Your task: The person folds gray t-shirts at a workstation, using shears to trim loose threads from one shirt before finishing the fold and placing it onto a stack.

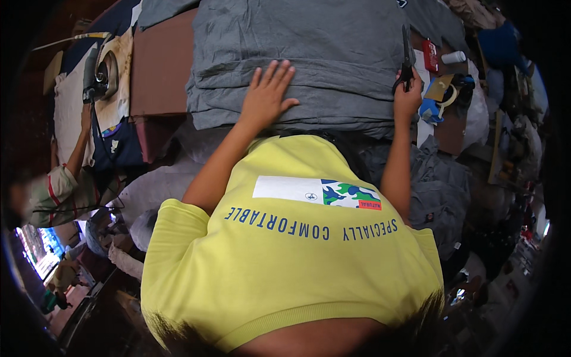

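A stack of grey garments (pixel 309 35) lies spread on the table in front of me, with folded layers along its near edge. My left hand (pixel 269 92) rests flat on the grey cloth near that edge, its fingers stretched and a little apart. At the right side of the stack my right hand (pixel 408 94) grips a pair of black scissors (pixel 407 53) by the handles. The blades point away from me, along the cloth's right edge, and look closed.
A co-worker's hand (pixel 87 116) holds an iron (pixel 104 74) on a pale pressing cloth at the left. Brown tabletop (pixel 157 77) shows beside it. Right of the scissors lie a red box (pixel 430 56), a white roll (pixel 454 58) and tape rolls (pixel 448 98). More grey garments (pixel 440 178) hang at my right.
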`<state>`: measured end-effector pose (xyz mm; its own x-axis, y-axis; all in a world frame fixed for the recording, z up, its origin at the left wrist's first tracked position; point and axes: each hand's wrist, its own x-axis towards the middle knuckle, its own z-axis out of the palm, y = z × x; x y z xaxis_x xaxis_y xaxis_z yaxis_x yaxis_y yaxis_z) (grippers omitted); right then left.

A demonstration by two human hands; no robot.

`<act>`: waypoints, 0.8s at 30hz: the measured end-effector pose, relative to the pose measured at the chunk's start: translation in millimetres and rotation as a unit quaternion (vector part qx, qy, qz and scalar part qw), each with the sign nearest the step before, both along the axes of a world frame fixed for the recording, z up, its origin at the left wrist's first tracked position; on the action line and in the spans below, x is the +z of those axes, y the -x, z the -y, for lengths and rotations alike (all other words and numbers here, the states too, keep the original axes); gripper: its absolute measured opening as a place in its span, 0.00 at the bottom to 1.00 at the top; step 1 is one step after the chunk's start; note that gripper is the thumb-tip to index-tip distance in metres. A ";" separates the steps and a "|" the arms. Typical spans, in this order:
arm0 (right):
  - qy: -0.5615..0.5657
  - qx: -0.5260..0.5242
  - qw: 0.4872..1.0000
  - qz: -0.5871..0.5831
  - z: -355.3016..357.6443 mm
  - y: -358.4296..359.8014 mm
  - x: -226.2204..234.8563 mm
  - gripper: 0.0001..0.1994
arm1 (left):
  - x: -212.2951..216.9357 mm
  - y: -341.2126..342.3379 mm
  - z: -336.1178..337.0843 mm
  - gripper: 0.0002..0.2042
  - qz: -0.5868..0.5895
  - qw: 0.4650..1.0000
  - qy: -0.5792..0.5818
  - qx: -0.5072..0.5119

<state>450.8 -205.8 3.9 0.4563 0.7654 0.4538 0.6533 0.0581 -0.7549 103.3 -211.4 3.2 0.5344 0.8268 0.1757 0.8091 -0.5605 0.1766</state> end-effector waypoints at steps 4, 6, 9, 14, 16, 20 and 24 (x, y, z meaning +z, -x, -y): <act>0.002 0.005 1.000 0.002 -2.1 -9.3 -10.5 0.19 | 4.4 30.1 4.3 0.35 -0.045 0.996 -0.015 0.071; -0.002 0.031 0.998 -0.058 -3.3 -3.5 -6.5 0.20 | 11.9 41.1 9.7 0.35 -0.108 0.987 -0.030 0.112; 0.004 0.041 0.994 -0.099 -3.0 -2.3 -4.1 0.20 | 20.4 52.1 14.0 0.34 -0.112 0.982 -0.037 0.145; -0.016 0.048 0.992 -0.115 -3.3 -3.7 -5.7 0.20 | 16.8 57.9 14.2 0.34 -0.105 0.976 -0.058 0.181; -0.001 0.031 0.995 -0.091 -2.8 -5.2 -6.4 0.20 | 13.4 53.3 11.0 0.33 -0.097 0.976 -0.063 0.184; 0.005 0.014 0.998 -0.065 -3.8 -10.0 -12.4 0.20 | 8.6 22.8 3.0 0.34 -0.069 0.981 -0.041 0.178; -0.011 0.065 0.985 -0.159 -1.6 -0.6 1.2 0.18 | 2.4 -33.4 1.1 0.34 0.011 0.999 -0.011 0.043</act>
